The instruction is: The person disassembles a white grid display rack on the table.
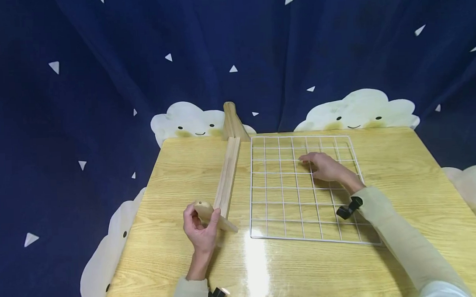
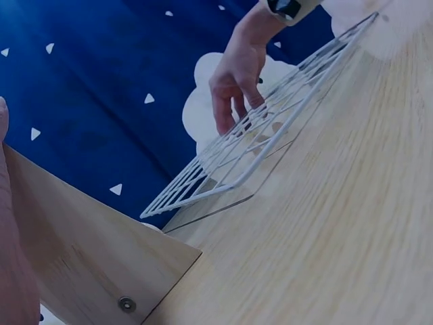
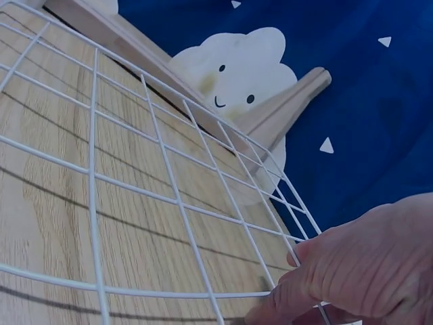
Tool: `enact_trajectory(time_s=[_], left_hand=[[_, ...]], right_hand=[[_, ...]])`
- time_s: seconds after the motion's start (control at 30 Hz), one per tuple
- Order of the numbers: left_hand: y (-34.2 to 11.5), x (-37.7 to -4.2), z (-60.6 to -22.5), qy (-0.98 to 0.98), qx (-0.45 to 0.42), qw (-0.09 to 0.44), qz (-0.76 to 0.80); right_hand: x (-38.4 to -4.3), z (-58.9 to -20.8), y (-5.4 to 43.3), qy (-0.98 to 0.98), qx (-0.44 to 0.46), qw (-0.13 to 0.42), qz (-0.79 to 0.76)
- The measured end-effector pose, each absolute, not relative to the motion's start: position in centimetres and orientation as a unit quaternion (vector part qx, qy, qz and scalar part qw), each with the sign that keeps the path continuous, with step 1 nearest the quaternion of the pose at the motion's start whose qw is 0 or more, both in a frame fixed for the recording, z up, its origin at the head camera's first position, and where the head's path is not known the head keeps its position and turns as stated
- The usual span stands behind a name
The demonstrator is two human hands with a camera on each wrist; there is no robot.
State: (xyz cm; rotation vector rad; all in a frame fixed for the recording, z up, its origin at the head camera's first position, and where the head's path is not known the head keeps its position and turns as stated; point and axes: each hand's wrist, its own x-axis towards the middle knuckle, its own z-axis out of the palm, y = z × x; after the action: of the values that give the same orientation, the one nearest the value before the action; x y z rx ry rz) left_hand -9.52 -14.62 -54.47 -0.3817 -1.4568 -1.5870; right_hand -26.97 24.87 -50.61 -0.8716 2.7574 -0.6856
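My left hand [image 1: 201,235] grips the near wooden end piece [image 1: 204,210] of a wooden stand, thumb on one side and fingers on the other. A long wooden bar [image 1: 228,173] runs from it to a matching far end piece [image 1: 232,122]. In the left wrist view, a metal fastener [image 2: 126,304] shows low on the near piece. My right hand [image 1: 327,167] holds a white wire grid [image 1: 298,188], its fingers curled through the openings. The grid slants above the tabletop in the left wrist view, and its shadow falls on the wood below.
A light wood-grain table [image 1: 325,268] lies beneath everything. Behind it hangs a dark blue curtain [image 1: 203,45] with white triangles and smiling clouds [image 1: 358,109]. The far end piece stands at the table's back edge, against the curtain. The grid lies just right of the stand.
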Motion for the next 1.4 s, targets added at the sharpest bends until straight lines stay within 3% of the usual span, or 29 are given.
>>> enact_trajectory(time_s=[0.37,0.77,1.4], left_hand=[[-13.9,-9.0,-54.3,-0.574,-0.147,0.47,-0.654],[-13.7,-9.1,-54.4,-0.564,-0.147,0.483,-0.653],[-13.9,-9.3,-54.4,-0.569,-0.129,0.488,-0.649]], right_hand=[[-28.1,-51.2,24.2,0.911,-0.331,0.072,-0.236],[-30.0,-51.6,23.6,0.905,-0.324,0.103,-0.255],[-29.6,-51.7,23.7,0.911,-0.318,0.097,-0.242]])
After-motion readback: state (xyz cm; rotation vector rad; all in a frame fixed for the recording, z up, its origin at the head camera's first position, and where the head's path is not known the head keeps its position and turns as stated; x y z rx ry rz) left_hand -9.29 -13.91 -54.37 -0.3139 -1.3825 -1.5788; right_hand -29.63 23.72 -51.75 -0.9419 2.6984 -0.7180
